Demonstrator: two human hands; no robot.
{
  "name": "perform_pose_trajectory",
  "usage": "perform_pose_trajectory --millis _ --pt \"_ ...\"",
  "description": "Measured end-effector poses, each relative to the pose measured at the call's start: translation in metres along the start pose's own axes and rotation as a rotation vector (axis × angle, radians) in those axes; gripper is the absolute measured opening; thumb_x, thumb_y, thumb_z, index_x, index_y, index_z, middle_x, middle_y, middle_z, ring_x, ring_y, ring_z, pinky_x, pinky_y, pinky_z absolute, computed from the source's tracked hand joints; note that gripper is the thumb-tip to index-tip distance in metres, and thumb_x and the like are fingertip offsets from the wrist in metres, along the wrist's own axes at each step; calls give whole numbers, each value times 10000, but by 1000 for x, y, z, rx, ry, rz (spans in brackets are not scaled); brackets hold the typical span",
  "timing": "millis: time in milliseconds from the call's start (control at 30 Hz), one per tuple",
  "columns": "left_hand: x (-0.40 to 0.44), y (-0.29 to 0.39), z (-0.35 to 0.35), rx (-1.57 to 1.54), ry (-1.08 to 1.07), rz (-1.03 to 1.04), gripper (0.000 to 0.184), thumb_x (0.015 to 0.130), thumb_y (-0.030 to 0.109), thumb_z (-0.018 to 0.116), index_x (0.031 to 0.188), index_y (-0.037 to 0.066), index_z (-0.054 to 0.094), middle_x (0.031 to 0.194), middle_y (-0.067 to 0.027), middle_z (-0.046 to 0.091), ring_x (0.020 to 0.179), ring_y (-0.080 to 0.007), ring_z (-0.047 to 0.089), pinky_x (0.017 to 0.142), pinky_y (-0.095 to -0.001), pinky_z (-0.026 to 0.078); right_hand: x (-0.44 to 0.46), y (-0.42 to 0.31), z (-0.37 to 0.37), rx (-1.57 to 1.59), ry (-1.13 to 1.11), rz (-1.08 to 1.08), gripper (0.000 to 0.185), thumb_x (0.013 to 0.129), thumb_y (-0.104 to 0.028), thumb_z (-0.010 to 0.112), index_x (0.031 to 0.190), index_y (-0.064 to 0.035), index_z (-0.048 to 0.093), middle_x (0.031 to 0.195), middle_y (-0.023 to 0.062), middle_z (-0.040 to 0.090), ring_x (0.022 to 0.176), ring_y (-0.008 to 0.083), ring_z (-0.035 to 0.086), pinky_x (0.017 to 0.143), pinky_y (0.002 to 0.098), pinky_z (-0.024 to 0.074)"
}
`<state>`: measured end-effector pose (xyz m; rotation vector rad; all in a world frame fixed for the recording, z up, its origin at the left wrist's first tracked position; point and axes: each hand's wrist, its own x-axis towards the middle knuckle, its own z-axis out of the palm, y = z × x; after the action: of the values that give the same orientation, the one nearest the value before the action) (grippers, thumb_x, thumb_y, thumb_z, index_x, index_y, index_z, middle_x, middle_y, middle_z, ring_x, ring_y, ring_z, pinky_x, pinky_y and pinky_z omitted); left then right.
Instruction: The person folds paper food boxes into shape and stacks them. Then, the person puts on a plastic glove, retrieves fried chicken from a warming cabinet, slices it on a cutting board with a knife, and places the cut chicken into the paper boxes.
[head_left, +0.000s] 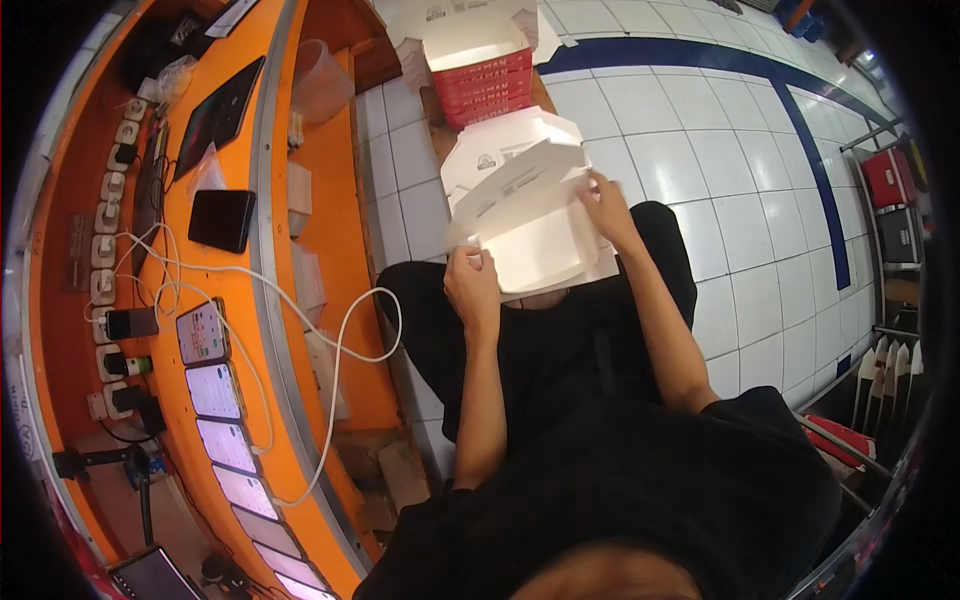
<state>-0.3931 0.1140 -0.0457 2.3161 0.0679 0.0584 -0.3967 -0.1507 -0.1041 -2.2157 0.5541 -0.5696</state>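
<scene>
A white cardboard box (540, 258) sits just in front of my lap, its inside facing up and its lid flap (525, 185) partly raised. At its near left corner, my left hand (472, 285) is closed with the thumb and fingers gripping the edge. My right hand (608, 208) pinches the box's right side near the lid fold. Beneath and behind the box lie more flat white cardboard pieces (480, 150) with dark print. Farther off stands a stack of red-sided boxes (485, 88) with white lettering, the top one open.
To the left runs an orange counter (290, 400) holding several lit phones (215, 390), a black tablet (222, 115) and a dark phone (222, 220). A white charging cable (340, 335) loops past the counter's edge. At right, a metal rack (890, 240) stands on the white tiled floor (740, 240).
</scene>
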Motion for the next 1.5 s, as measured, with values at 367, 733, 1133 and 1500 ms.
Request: perform_pose_trajectory --millis 367,733,1133,1500 --pt "4 52 92 -193 -534 -25 334 936 290 714 1017 -31 753 837 -160 769 709 -218 749 703 -348 587 -5 -29 -18 212 -351 209 242 944 -233 684 942 9 693 779 132 711 673 193 681 651 333 525" --pt "3 21 114 -512 -438 -152 267 1005 181 590 1020 -63 699 863 -142 740 676 -202 732 602 -338 630 -10 -51 -20 54 -216 163 226 875 -203 708 854 22 712 779 182 742 711 316 741 704 405 575" --pt "15 25 104 -583 -447 -263 246 1016 195 566 1006 -41 636 829 -125 682 646 -198 704 560 -344 622 -12 -55 -11 121 -378 193 248 886 -222 710 901 25 711 755 172 734 667 284 731 687 394 576" --pt "21 37 76 -794 -680 -320 269 1069 205 514 1166 -36 585 1081 -195 681 747 -294 748 584 -363 631 -36 -37 -4 591 -686 422 420 1031 -231 547 1428 -94 532 1051 129 708 945 169 683 803 299 537"
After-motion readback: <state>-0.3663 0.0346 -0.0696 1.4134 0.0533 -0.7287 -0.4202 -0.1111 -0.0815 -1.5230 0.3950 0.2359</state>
